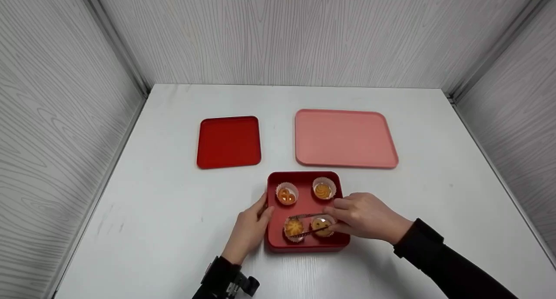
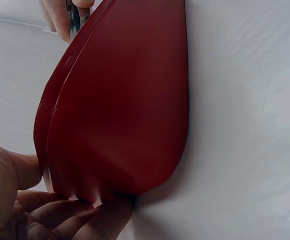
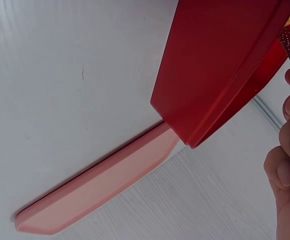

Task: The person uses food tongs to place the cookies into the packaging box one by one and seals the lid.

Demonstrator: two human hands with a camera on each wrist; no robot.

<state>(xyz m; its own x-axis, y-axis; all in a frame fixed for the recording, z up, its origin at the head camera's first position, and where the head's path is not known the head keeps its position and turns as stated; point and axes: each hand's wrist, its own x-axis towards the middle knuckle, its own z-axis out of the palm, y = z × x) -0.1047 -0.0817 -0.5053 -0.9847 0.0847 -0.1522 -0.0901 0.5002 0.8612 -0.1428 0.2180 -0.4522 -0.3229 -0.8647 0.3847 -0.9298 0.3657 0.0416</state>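
Note:
A red square box (image 1: 306, 203) stands near the front, holding several small cookies in white paper cups. My left hand (image 1: 248, 230) holds its left side, thumb at the rim (image 2: 44, 175) and fingers against the outer wall. In my right hand (image 1: 369, 216) is a pair of metal tongs (image 1: 309, 232), reaching in over the right rim. The tongs' arms are spread around a flower-shaped cookie (image 1: 294, 226) at front left. They pass across a round cookie with holes (image 1: 320, 224) at front right. Behind sit a pretzel cookie (image 1: 286, 196) and a swirl cookie (image 1: 322, 190).
A flat red tray (image 1: 229, 141) lies behind the box to the left, and a wider pink tray (image 1: 345, 138) behind it to the right. Grey wood-grain panels (image 1: 278, 38) wall the white table (image 1: 173, 212) at the back and both sides.

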